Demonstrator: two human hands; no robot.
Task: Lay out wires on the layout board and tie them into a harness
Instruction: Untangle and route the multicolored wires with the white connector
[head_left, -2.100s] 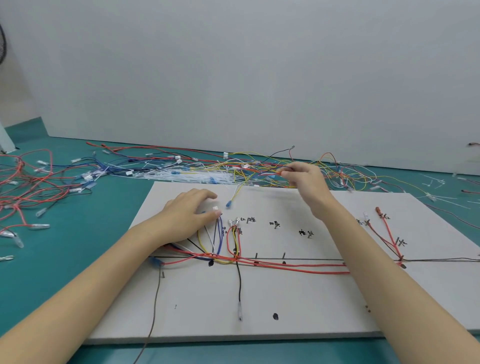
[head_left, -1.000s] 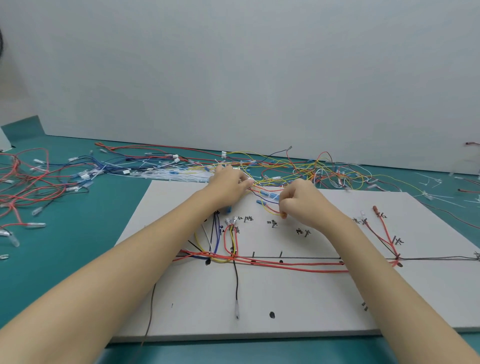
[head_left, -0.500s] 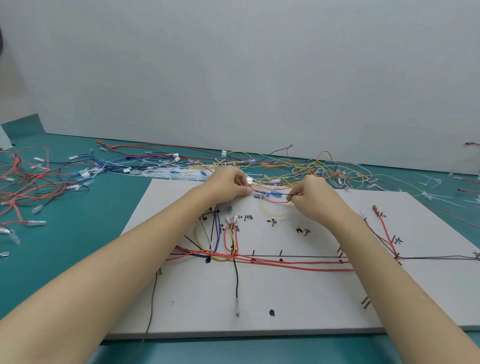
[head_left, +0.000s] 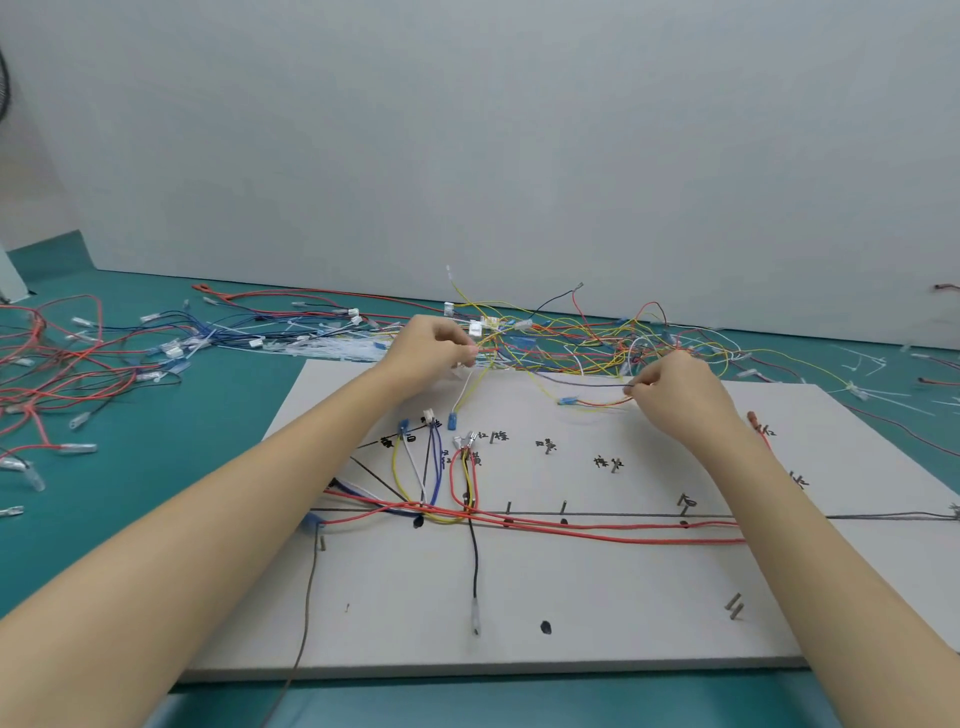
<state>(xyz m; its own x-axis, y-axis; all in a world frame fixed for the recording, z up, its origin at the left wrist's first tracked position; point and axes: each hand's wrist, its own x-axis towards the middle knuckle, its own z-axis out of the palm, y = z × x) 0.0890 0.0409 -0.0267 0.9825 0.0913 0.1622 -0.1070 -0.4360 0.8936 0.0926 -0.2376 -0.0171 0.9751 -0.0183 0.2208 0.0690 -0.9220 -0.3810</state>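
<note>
A white layout board (head_left: 519, 597) lies flat on the teal table, with red, yellow, blue and black wires (head_left: 571, 527) routed along its pegs. At the board's far edge sits a tangled wire pile (head_left: 561, 338). My left hand (head_left: 431, 348) pinches a bunch of yellow and red wires at the tangle's left side; a yellow wire with a blue terminal (head_left: 452, 420) dangles below it. My right hand (head_left: 675, 387) pinches a thin dark wire (head_left: 582, 382) stretched back toward the tangle.
Loose red and blue wires (head_left: 67, 374) with clear terminals spread over the table at the left. White cable ties (head_left: 322, 348) lie behind the board's left corner, and more ties (head_left: 872, 384) lie at the right. A grey wall stands behind.
My hands have drawn apart: the right one moved right, pulling the dark wire out of the tangle. The left one lifted its bunch a little, so the blue terminal now dangles.
</note>
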